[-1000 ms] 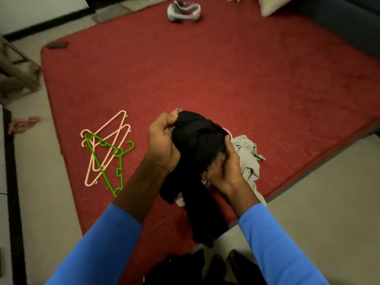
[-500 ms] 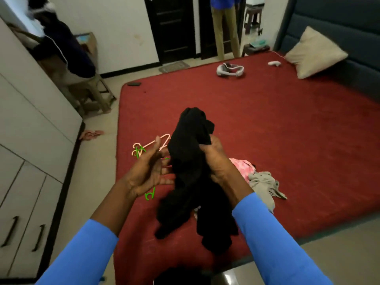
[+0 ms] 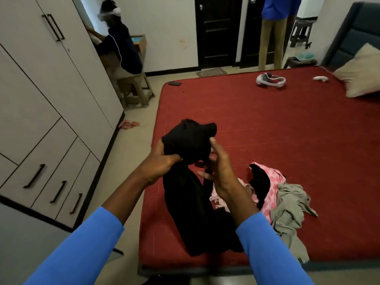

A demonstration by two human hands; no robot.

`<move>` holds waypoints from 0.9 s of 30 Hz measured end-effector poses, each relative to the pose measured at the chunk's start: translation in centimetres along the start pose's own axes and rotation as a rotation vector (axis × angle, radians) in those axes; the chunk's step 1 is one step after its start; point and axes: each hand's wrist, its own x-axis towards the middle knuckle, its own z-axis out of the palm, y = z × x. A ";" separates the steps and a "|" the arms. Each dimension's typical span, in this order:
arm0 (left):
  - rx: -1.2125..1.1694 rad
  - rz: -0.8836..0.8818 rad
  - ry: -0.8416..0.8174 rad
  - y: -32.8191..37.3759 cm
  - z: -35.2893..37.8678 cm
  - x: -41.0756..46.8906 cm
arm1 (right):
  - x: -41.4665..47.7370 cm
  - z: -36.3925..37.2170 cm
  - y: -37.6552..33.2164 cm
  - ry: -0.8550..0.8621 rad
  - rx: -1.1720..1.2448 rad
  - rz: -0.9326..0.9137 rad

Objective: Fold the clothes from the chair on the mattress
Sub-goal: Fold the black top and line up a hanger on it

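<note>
- The left hand [image 3: 162, 163] has its fingers curled tight around a black cloth [image 3: 189, 140]. It grips the cloth just under the bunched top.
- The right hand [image 3: 220, 171] is at 3 o'clock from the left hand, close by. Its fingers are spread apart and mostly straight. One finger points up and touches the side of the black cloth.
- The black cloth is held up in the air over the near left corner of the red mattress [image 3: 287, 124]. The top is a round lump. The rest hangs down between the two arms, and the bottom end lies on the mattress at 6 o'clock from the hands.
- Both arms wear blue sleeves [image 3: 82, 249].
- A pink cloth [image 3: 273, 182] lies on the mattress at 3 o'clock from the hands. A small black piece [image 3: 260, 179] lies on top of it.
- A grey cloth [image 3: 292, 206] lies at 4 o'clock, touching the pink one.
- A white headset [image 3: 270, 80] sits on the mattress at 1 o'clock, well apart from the hands.
- A tan pillow [image 3: 364, 73] is at 2 o'clock, at the far end of the mattress.
- A dark phone [image 3: 175, 83] lies on the far left corner at 12 o'clock.
- A big cupboard [image 3: 51, 99] with dark handles stands at 9 o'clock.
- Pink sandals [image 3: 129, 124] lie on the floor at 10 o'clock, beside the cupboard.
- A person sits on a stool [image 3: 135, 89] at 11 o'clock.
- Another person [image 3: 273, 27] stands by the dark doors at 1 o'clock.
</note>
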 end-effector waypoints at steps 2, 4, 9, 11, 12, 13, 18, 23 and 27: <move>0.033 0.008 -0.032 -0.3 -1.4 -0.7 | -0.2 0.6 -0.3 -0.143 0.120 -0.024; -0.036 0.022 -0.055 -0.8 -2.6 -1.1 | 0.0 1.7 -0.2 -0.222 0.033 -0.113; -0.546 -0.072 -0.204 -1.8 -6.0 -1.5 | 1.0 5.5 0.4 -0.099 -0.272 -0.285; -0.584 -0.110 -0.216 -2.5 -8.3 -1.4 | 1.3 6.9 0.3 -0.107 -0.345 -0.287; -0.586 -0.107 -0.202 -3.0 -9.6 -1.2 | 1.4 7.7 0.4 -0.134 -0.393 -0.290; -0.605 -0.107 -0.189 -3.4 -10.9 -1.0 | 1.6 8.4 0.5 -0.163 -0.448 -0.290; -0.633 -0.079 -0.119 -4.6 -17.0 0.0 | 2.8 12.5 0.7 -0.256 -0.823 -0.365; -0.150 0.022 -0.207 -4.6 -21.8 1.7 | 3.1 15.6 0.0 -0.211 -1.306 -0.439; 0.092 0.229 -0.175 -3.3 -23.3 2.0 | 3.2 16.1 0.4 -0.092 -1.543 -0.527</move>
